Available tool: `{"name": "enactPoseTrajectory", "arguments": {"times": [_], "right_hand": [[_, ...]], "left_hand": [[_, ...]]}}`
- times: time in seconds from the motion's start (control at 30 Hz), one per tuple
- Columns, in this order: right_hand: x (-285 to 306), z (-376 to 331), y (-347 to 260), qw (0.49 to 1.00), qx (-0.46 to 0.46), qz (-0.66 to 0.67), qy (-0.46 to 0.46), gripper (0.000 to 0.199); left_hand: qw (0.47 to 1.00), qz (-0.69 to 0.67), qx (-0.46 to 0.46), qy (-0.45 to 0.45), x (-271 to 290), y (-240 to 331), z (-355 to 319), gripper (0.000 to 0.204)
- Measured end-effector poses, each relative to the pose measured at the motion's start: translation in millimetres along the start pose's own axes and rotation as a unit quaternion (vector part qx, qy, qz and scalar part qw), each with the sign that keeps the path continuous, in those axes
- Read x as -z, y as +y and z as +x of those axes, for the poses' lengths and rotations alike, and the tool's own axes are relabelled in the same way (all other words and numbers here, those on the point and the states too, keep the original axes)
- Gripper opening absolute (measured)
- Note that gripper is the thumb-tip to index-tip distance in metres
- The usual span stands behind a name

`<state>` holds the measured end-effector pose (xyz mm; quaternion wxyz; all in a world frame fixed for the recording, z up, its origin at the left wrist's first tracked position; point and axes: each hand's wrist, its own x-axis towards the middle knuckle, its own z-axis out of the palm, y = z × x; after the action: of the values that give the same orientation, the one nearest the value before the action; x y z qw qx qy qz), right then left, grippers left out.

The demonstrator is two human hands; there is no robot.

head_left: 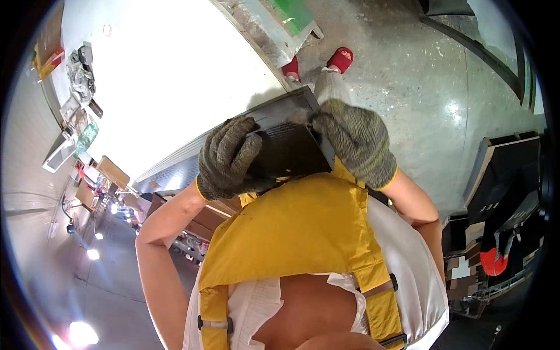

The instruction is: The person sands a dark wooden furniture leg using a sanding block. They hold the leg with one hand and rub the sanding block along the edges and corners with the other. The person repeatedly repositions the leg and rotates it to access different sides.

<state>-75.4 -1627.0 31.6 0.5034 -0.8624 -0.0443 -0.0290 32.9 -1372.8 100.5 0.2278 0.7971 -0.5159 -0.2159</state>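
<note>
A black, box-shaped piece [294, 149] with straight edges is held in front of my waist. My left hand [228, 154], in a grey knitted work glove, is closed over its left side, fingers curled on the upper edge. At its right side is my gloved right hand [357, 140], fingers pressed together and slightly blurred. A small greyish-brown thing [300, 116] shows at those fingertips; motion smears it too much to name. Behind the piece, a dark wood-grain board [265, 116] runs along the near edge of a white tabletop [175, 76].
Crumpled plastic [80, 79], a green bottle [87, 137] and cardboard [112, 172] lie around the table's left side. My feet wear red slippers [340, 60] on the concrete floor [408, 76]. Dark panels [503, 181] stand at the right, near a red-and-black object [494, 261].
</note>
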Motion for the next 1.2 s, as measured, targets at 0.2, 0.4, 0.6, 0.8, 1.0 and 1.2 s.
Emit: {"name": "enactPoseTrajectory", "arguments": {"times": [0.2,0.4,0.6,0.8,1.0,1.2], "right_hand": [[-21.8,-8.0,49.9,0.996,-0.061,-0.065,0.000,0.031],[-0.7,-0.3,-20.0,0.975,-0.170,0.133,0.060,0.021],[-21.9,0.4,40.4,0.971,-0.225,-0.020,-0.078,0.028],[-5.9,-0.5,-11.7,0.992,-0.067,0.044,0.093,0.033],[-23.3,0.0,42.7,0.973,-0.199,-0.073,-0.095,0.027],[13.4,11.6,-13.7,0.996,-0.061,0.069,0.022,0.031]], "left_hand": [[0.999,0.043,-0.005,-0.006,2.3,7.1,2.2,0.101],[0.998,0.057,-0.007,0.004,2.0,10.1,-0.2,0.098],[0.998,0.055,-0.019,0.003,2.8,10.3,9.7,0.098],[0.998,0.065,-0.024,0.007,1.3,10.1,7.2,0.095],[0.997,0.068,-0.028,-0.004,3.7,10.3,5.7,0.108],[0.997,0.078,-0.006,-0.004,3.5,12.6,2.1,0.098]]}}
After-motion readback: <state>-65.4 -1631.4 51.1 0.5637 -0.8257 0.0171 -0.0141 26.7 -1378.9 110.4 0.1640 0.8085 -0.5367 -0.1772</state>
